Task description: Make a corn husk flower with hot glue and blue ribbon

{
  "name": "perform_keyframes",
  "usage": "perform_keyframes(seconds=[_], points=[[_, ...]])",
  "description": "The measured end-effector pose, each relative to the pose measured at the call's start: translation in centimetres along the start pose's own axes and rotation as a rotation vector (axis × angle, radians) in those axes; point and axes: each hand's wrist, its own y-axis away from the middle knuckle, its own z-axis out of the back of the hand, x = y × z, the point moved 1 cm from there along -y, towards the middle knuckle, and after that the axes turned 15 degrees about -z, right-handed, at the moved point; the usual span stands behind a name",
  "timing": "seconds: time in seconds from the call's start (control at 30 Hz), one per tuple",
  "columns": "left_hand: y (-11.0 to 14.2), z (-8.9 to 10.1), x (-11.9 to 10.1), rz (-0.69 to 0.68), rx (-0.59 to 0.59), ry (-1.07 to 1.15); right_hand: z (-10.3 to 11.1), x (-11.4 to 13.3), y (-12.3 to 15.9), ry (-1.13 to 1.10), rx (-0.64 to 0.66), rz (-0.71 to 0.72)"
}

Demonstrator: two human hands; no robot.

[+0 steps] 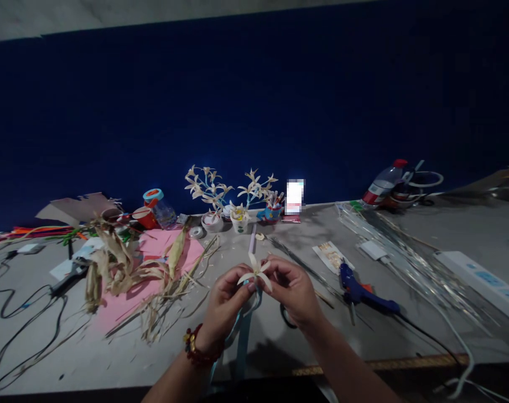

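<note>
- From my remote seat, I have both hands over the middle of the worktop (124, 366), the pale flower (255, 273) held up between them, petals spread.
- My left grip (232, 295), a beaded bracelet (190, 341) at its wrist, is pinched at the flower's base, thumb and fingers drawn close with hardly any gap.
- My right grip (294, 289) is likewise pinched, thumb and fingers meeting at the flower's right-hand petals.
- A light blue strip (243, 342) hangs below the flower, between my forearms, toward the near edge.
- Behind my hands, 2 flower sprays on blue stems rise from a left pot (212, 223) and a right pot (240, 225), set side by side before the dark blue wall (254, 101).
- A pen cup (272, 214) and a bright phone (294, 197) stand just right of the pots.
- To my left, dry husks (116, 260) are heaped partly on pink paper (122, 308); farther back stands a clear jar (165, 217) with an orange and blue lid.
- To my right, a blue glue gun (370, 296) lies on its side, its cord trailing to the near edge, its tip just beside a packet (332, 256).
- Farther right I see a bundle of shiny strands (430, 268), a white power strip (476, 274) and a tilted, red-capped bottle (382, 186).
</note>
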Motion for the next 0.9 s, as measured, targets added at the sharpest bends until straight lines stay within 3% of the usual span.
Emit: perform_keyframes(seconds=[0.2, 0.43, 0.73, 0.9], points=[[0.1, -0.5, -1.0, -0.101, 0.039, -0.176, 0.5, -0.1, 0.2, 0.126, -0.053, 0.142], [0.5, -0.7, -1.0, -0.018, 0.030, -0.090, 0.7, 0.4, 0.1, 0.178, -0.030, 0.192], [0.5, -0.5, -0.5, 0.224, -0.025, 0.252, 0.6, 0.6, 0.0, 0.105, 0.048, 0.110], [0.3, -0.9, -0.7, 0.234, -0.059, 0.303, 0.6, 0.1, 0.1, 0.044, 0.011, -0.008]])
